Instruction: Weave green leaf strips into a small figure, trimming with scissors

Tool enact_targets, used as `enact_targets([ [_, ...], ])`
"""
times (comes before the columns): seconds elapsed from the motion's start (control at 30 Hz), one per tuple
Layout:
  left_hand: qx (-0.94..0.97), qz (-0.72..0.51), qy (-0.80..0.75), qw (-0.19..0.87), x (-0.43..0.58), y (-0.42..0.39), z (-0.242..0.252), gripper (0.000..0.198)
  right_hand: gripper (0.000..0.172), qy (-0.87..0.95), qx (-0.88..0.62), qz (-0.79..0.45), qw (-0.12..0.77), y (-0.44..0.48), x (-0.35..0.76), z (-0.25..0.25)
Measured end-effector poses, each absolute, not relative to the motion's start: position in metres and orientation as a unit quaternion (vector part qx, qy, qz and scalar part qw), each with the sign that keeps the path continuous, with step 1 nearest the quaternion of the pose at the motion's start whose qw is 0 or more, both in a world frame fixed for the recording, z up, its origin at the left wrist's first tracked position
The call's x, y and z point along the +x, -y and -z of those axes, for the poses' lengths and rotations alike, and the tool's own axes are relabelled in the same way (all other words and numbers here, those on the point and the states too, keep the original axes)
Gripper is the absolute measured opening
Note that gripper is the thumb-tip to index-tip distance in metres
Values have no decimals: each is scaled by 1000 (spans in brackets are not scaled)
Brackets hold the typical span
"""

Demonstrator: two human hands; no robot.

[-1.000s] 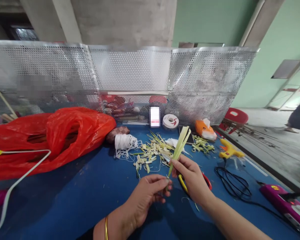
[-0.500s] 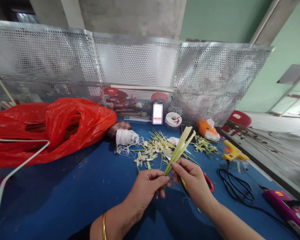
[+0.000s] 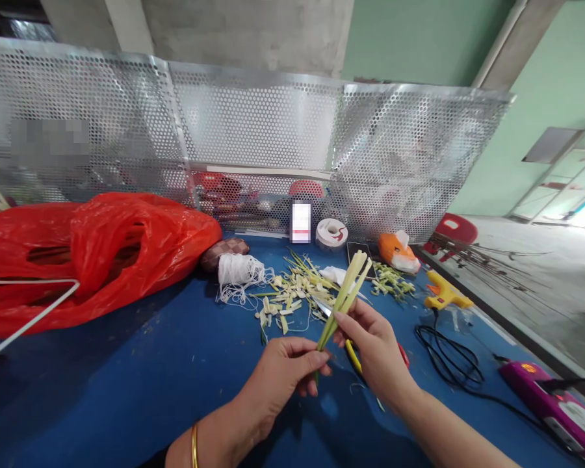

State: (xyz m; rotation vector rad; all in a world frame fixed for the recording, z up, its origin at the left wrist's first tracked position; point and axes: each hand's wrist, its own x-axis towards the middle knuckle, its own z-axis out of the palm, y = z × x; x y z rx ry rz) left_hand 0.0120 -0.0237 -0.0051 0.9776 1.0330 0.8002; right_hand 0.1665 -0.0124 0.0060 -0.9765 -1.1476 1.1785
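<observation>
Pinched in both hands is a small bundle of pale green plant strips (image 3: 344, 292), tilted up to the right with its wider, cream ends at the top. My left hand (image 3: 290, 367) grips the narrow lower ends between thumb and fingers. Higher up the bundle, my right hand (image 3: 373, 344) closes thumb and fingertips on the strips. Beneath my right hand lies a pair of scissors (image 3: 353, 357) with a yellow and red handle, partly hidden. Behind the hands, cut plant pieces (image 3: 292, 292) are scattered near a spool of white string (image 3: 241, 272).
A red plastic bag (image 3: 175, 240) fills the left side. A perforated metal screen (image 3: 268, 123) stands behind a tape roll (image 3: 331, 232), a dark phone (image 3: 362, 257) and an orange tissue pack (image 3: 397, 252). At right are a yellow glue gun (image 3: 446, 292) and a purple power strip (image 3: 556, 406).
The camera view has turned slightly, so the surroundings sit a little further left. Both hands keep their hold on the strips, with little change in their grip.
</observation>
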Motion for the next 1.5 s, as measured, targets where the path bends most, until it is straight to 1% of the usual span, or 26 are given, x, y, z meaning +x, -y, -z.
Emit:
enact_targets([
  [0.13, 416, -361, -458, 697, 10, 25, -1, 25, 17, 475, -400, -511, 594, 13, 167, -5],
  [0.43, 333, -394, -388, 764, 4, 23, 4, 26, 20, 437, -389, -522, 621, 12, 168, -7],
  [0.57, 325, -385, -362, 784, 4, 23, 1, 29, 21, 432, -400, -530, 610, 14, 169, -11],
  [0.8, 364, -391, -375, 758, 4, 25, -1, 25, 21, 471, -393, -542, 575, 15, 170, -16],
  [1.03, 154, -455, -365, 797, 3, 20, 1, 19, 14, 533, -383, -471, 590, 16, 170, -14],
  [1.17, 108, -516, -316, 789, 0, 17, -6, 15, 15, 560, -380, -484, 555, 17, 166, -12],
  [1.27, 111, -519, -257, 808, -2, 18, -10, 14, 19, 569, -399, -512, 505, 15, 163, -7],
  [1.33, 121, -507, -226, 823, -3, 19, -10, 18, 21, 588, -403, -521, 469, 13, 163, -3],
  [1.4, 133, -493, -214, 833, -3, 20, -9, 23, 20, 623, -396, -501, 451, 12, 164, 1],
  [1.5, 154, -474, -226, 837, -3, 21, -8, 26, 16, 704, -377, -411, 440, 12, 168, 3],
])
